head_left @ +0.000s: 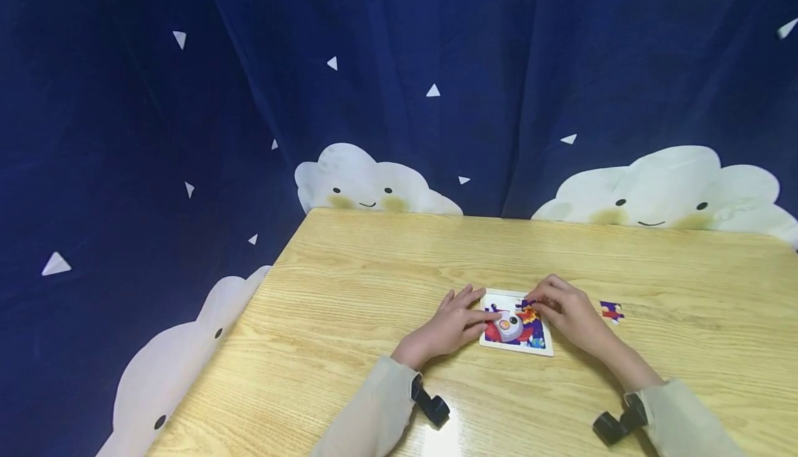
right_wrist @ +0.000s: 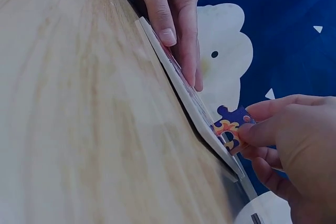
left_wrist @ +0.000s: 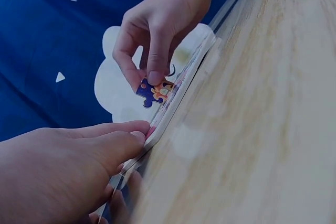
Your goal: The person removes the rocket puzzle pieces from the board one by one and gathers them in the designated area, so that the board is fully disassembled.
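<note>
A small jigsaw puzzle in a white tray (head_left: 516, 351) lies on the table, partly filled with a picture of a grey and red figure on purple. My left hand (head_left: 453, 322) rests on its left side, fingers stretched over the frame and the pieces. Between thumb and fingers my right hand (head_left: 571, 315) pinches a purple and orange puzzle piece (right_wrist: 231, 126) at the upper right of the tray. The right wrist view shows that piece tilted up, its lower edge at the tray. One loose puzzle piece (head_left: 612, 311) lies right of the right hand.
The wooden table (head_left: 349, 284) spreads around the tray. Behind it hangs a dark blue curtain (head_left: 386, 83) with white triangles and smiling clouds. A black camera band (head_left: 430, 401) sits on the left wrist, and another band (head_left: 620, 422) on the right.
</note>
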The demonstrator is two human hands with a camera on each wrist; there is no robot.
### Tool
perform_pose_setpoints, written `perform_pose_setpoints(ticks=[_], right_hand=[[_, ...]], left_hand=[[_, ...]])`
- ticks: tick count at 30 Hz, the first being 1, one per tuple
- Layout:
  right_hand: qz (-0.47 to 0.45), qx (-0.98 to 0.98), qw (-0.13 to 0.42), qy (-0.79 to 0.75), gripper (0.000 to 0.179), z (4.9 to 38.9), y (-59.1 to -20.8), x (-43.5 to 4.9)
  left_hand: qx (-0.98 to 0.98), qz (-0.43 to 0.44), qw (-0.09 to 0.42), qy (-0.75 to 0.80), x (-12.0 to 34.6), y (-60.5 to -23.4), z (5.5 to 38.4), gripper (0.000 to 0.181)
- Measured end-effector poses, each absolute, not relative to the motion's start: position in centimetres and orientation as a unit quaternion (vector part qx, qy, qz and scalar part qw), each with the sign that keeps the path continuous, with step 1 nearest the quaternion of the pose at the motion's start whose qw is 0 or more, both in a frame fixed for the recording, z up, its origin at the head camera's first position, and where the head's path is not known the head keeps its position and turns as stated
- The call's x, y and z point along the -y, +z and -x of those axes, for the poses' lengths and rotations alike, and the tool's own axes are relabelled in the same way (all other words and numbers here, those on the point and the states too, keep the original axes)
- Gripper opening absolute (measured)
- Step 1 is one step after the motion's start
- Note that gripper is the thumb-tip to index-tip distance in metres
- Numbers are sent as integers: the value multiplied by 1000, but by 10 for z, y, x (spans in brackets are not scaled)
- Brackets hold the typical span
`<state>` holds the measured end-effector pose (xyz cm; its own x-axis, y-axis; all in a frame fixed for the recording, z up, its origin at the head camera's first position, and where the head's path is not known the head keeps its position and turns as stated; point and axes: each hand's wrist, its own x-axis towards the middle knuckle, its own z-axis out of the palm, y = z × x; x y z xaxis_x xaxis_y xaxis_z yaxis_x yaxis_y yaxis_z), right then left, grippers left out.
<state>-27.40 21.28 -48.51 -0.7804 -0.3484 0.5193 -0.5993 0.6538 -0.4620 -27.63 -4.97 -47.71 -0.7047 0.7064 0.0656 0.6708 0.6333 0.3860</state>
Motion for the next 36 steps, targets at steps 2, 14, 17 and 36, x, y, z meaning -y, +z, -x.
perform_pose_setpoints(ticks=[2,14,17,36], right_hand=[[-274,886,201,314,21,274,-485,-213],[-219,883,203,362,22,276,-487,-216],[-209,886,196,365,21,276,-486,-217],[-189,885,197,378,22,274,-489,-227]], left_hand=[[-902,-382,44,194,50,-477,276,36],[-902,-382,45,193,50,-477,276,37],[-902,-383,44,193,50,-477,276,37],[-900,-377,51,211,50,-480,276,37]])
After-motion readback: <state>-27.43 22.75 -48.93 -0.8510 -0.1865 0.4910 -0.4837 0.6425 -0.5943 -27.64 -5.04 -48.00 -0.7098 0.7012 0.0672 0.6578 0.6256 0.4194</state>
